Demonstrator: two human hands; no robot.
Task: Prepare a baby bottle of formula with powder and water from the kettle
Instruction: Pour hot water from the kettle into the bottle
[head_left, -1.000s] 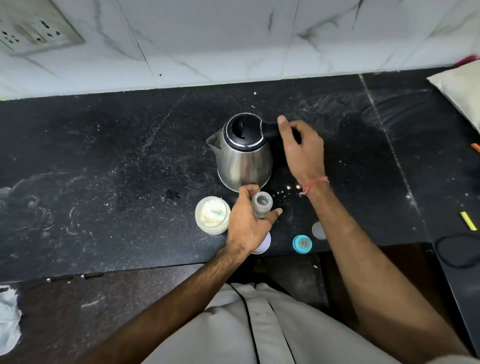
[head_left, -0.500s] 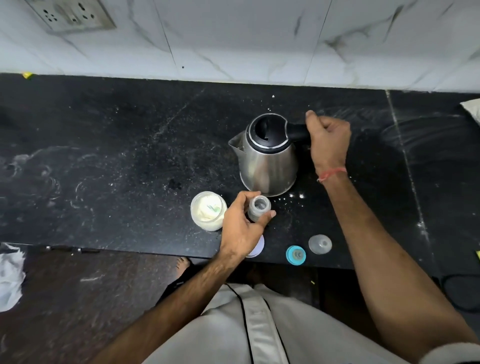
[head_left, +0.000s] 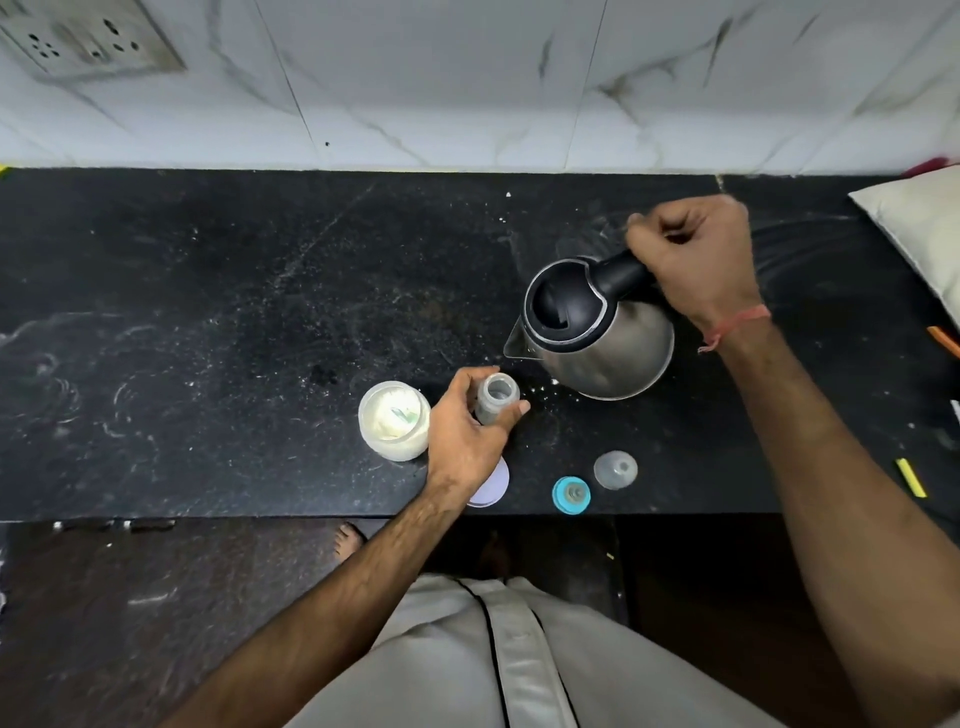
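My right hand (head_left: 698, 260) grips the black handle of a steel kettle (head_left: 597, 332), which is lifted and tilted, spout pointing left toward the bottle. Its black lid is closed. My left hand (head_left: 467, 426) holds a small open baby bottle (head_left: 496, 399) upright on the black counter, just below and left of the spout. An open jar of pale powder (head_left: 395, 426) stands right beside my left hand. The blue nipple ring (head_left: 570, 493) and a clear cap (head_left: 615, 469) lie near the counter's front edge.
A white round lid (head_left: 493, 491) lies partly under my left wrist. The black stone counter (head_left: 234, 312) is dusted with spilled powder. A pale cushion (head_left: 919, 228) sits at the far right, with a yellow stick (head_left: 910, 477) below it. A socket plate (head_left: 88, 39) is on the marble wall.
The kettle has come off the counter and tipped, its spout now lower and closer to the bottle. My left hand still holds the bottle in the same spot.
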